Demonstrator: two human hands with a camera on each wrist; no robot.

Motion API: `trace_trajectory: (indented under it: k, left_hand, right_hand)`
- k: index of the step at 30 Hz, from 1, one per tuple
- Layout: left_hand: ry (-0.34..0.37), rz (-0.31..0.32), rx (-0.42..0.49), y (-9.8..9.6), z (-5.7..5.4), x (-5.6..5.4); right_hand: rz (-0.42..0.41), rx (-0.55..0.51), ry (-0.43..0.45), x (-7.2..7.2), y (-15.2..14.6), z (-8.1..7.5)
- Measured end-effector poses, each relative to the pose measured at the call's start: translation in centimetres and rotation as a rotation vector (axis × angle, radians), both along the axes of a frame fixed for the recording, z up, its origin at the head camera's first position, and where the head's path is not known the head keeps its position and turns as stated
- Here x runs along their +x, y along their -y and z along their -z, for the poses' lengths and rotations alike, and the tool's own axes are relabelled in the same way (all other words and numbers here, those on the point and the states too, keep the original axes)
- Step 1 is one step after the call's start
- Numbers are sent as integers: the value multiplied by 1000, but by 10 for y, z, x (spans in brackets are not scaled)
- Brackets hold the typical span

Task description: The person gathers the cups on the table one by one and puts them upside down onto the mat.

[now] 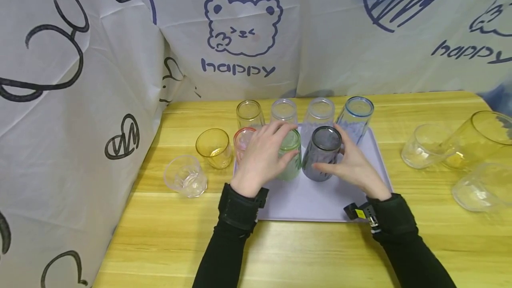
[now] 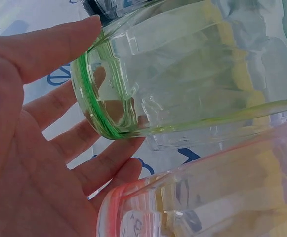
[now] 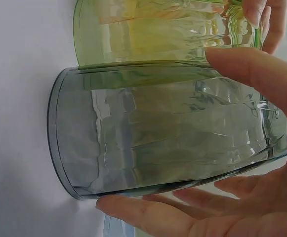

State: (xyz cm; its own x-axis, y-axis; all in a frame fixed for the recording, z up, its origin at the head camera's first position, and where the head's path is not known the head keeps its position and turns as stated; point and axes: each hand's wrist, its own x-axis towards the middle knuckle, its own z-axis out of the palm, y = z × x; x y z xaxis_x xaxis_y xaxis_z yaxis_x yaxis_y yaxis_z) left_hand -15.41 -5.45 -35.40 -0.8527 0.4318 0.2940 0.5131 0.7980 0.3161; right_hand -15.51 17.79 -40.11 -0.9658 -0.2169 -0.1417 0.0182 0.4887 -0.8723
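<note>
Two rows of tinted glasses stand upside down on a pale lilac tray. My left hand reaches over the front row and holds the green glass near its upturned base, thumb on one side, fingers on the other. Beside that hand is the pink glass, partly hidden by it in the head view. With thumb and fingers on opposite sides, my right hand holds the dark grey glass. The grey glass stands close beside the green one on the tray.
Behind stand an amber-tinted glass, two clear glasses and a blue-rimmed glass. Left of the tray are a yellow cup and a clear cup. A large yellow vessel and clear cups sit right.
</note>
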Motion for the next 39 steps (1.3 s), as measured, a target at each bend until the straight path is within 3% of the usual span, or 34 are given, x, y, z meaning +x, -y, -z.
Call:
trace_trajectory:
  k: [11,26,33,39]
  left_hand:
    - [-6,5,3,0,0,0]
    - [13,-14,15,0,0,1]
    - [14,-20,17,0,0,1]
    - [18,-15,16,0,1,-1]
  right_hand:
    - [-21,-31,-27,-1,-1,2]
    - [-25,-2,-149,0,5,6]
    - [-32,13,-142,1,5,4]
    - [-14,13,-51,2,2,-3]
